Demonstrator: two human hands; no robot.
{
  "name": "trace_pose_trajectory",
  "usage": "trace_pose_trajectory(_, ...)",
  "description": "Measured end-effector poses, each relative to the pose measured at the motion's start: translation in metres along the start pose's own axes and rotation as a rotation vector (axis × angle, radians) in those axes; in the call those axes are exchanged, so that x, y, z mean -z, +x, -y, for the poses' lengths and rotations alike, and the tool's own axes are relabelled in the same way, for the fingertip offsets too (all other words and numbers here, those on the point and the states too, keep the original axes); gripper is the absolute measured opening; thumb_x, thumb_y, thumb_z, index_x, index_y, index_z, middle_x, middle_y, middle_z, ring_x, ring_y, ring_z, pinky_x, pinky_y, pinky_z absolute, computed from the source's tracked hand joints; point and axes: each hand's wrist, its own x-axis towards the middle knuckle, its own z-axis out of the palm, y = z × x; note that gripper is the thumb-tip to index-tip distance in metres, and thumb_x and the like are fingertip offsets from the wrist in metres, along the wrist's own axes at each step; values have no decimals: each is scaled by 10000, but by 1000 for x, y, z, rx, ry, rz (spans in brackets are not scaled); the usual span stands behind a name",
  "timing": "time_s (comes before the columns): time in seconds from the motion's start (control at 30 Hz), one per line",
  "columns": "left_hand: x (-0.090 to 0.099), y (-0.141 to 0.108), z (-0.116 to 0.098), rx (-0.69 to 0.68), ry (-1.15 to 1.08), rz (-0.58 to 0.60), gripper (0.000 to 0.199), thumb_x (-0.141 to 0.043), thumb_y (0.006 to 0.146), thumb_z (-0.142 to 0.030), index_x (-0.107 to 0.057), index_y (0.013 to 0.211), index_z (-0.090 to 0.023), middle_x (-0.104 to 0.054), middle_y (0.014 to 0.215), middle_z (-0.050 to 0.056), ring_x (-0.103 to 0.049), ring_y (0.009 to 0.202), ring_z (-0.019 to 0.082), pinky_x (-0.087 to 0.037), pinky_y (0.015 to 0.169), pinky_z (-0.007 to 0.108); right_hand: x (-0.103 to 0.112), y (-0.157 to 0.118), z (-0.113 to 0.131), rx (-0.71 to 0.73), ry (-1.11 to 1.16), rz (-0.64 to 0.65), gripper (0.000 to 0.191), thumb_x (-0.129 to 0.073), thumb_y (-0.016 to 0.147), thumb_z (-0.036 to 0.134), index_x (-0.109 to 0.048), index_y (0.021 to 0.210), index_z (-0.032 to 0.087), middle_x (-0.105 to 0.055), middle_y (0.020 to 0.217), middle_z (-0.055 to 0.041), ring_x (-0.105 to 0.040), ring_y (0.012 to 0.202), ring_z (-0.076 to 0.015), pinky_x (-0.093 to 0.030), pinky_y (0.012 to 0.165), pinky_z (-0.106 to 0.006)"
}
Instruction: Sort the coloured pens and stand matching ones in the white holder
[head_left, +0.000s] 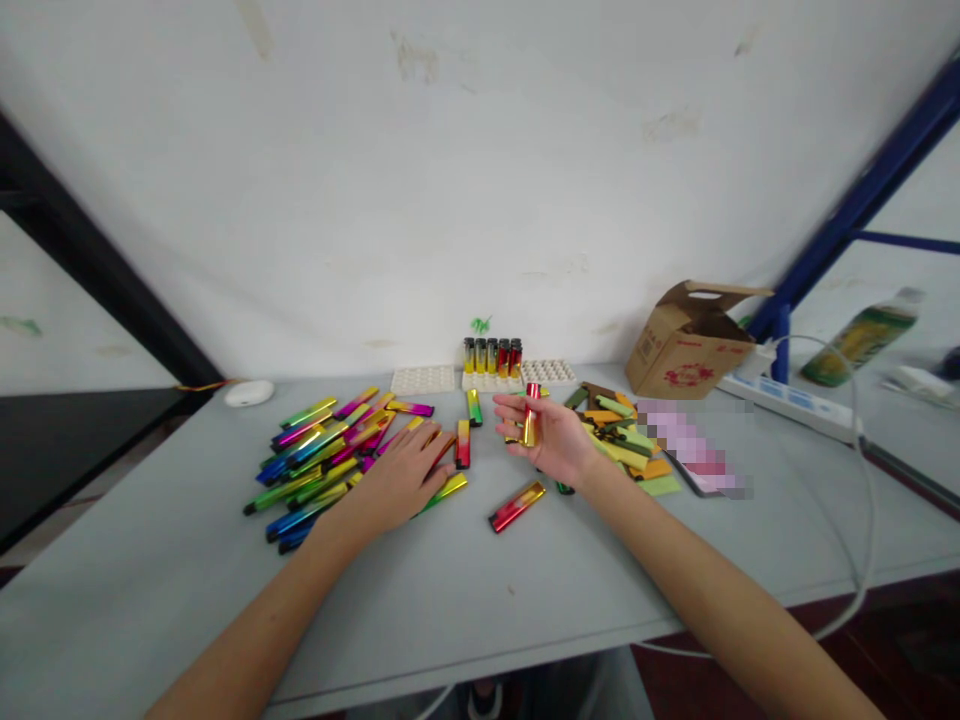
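In the head view, my right hand [559, 440] is turned palm up and holds a shiny red-and-gold lighter [532, 415] upright against its fingers. My left hand [409, 470] lies palm down with its fingers spread over the right edge of a heap of metallic coloured lighters [322, 450]. An orange-red lighter [444, 447] shows between its thumb and fingers; whether it is gripped cannot be told. Near the hands lie a red-and-yellow lighter [463, 445], a green-and-yellow lighter [473, 407] and a red-and-gold lighter [517, 507].
Several lighters [492, 357] stand in a white holed tray [491, 383] by the wall, between two similar trays [424, 379]. Right are yellow and orange flat pieces [630, 440], a cardboard box [686, 350], a power strip [795, 405] and a white cable [870, 520].
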Motion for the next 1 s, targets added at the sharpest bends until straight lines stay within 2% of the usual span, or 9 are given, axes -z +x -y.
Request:
trace_pose_trajectory(0.1,1,0,-1,-2,-1,10,351,-379,962,-355,-557,1212,-184,-544,1223,126,-483,1174,268,-397,1022,454,0,0,-2,3,-8,27,316,-358,907,218,-626,1051,132,-714,945,-87,-683,833,-173,-538,794,-339)
trace_pose_trajectory(0.23,2,0,-1,-1,-3,15,350,-380,960,-354,-558,1205,-178,-543,1223,129,-481,1176,275,-397,1021,464,-1,0,-3,17,-35,48,318,-366,898,226,-630,1055,143,-710,960,-84,-677,855,-161,-502,871,-336)
trace_pose_trajectory(0.37,2,0,-1,3,-9,-1,357,-380,959,-363,-557,1210,-181,-539,1244,127,-468,1198,273,-387,1035,457,-3,0,-1,43,-5,-11,297,-401,854,210,-635,1028,151,-685,974,-72,-636,752,-128,-504,655,-243)
trace_pose_trajectory(0.47,2,0,-1,8,-3,17,364,-371,962,-362,-549,1220,-178,-531,1256,127,-450,1218,272,-369,1050,454,-4,2,-2,101,9,-108,257,-466,791,191,-621,992,151,-638,798,-25,-539,587,-94,-383,452,-184)
trace_pose_trajectory(0.53,2,0,0,13,8,38,364,-365,965,-361,-547,1220,-176,-526,1259,128,-444,1222,271,-364,1051,450,-3,4,-4,138,-40,-165,235,-517,759,204,-590,979,165,-562,687,19,-465,517,-81,-310,399,-173)
trace_pose_trajectory(0.6,2,0,0,16,15,47,363,-367,966,-361,-542,1224,-177,-522,1263,126,-439,1228,269,-360,1053,445,0,7,-7,209,-150,-225,266,-573,741,225,-541,1004,196,-511,667,50,-438,505,-74,-288,395,-163)
trace_pose_trajectory(0.7,1,0,0,12,12,33,359,-377,963,-362,-541,1227,-183,-525,1260,121,-442,1226,266,-361,1053,441,6,12,-10,371,-390,-324,471,-619,743,271,-425,1172,261,-490,713,66,-450,516,-82,-328,414,-173)
trace_pose_trajectory(0.8,1,0,0,10,-3,16,351,-383,959,-357,-550,1218,-188,-535,1248,119,-452,1218,268,-371,1045,443,15,13,-11,559,-651,-333,637,-613,776,306,-290,1325,287,-514,784,40,-504,557,-112,-413,485,-232)
trace_pose_trajectory(1.0,2,-1,0,0,-4,15,360,-372,960,-364,-554,1213,-184,-535,1240,126,-471,1190,275,-382,1034,459,21,8,-8,755,-1052,-326,478,-563,835,292,-435,1296,285,-555,752,-4,-547,663,-196,-454,673,-336)
